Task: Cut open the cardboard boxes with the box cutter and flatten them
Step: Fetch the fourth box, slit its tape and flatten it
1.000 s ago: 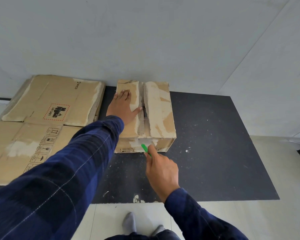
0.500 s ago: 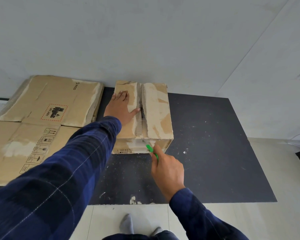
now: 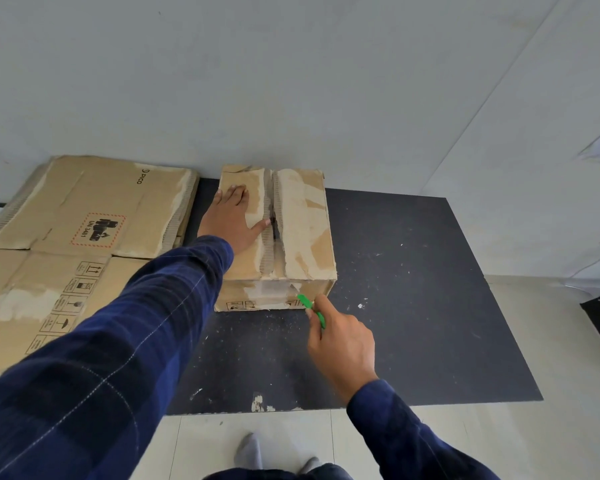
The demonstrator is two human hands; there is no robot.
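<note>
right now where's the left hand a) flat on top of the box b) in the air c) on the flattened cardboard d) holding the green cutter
a: the left hand lies flat on top of the box, fingers straight, while the right hand holds the green cutter at the box's near face.

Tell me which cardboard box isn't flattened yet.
The box on the black mat, under the left hand; the PICO carton and the symbol-marked carton lie flat.
</note>
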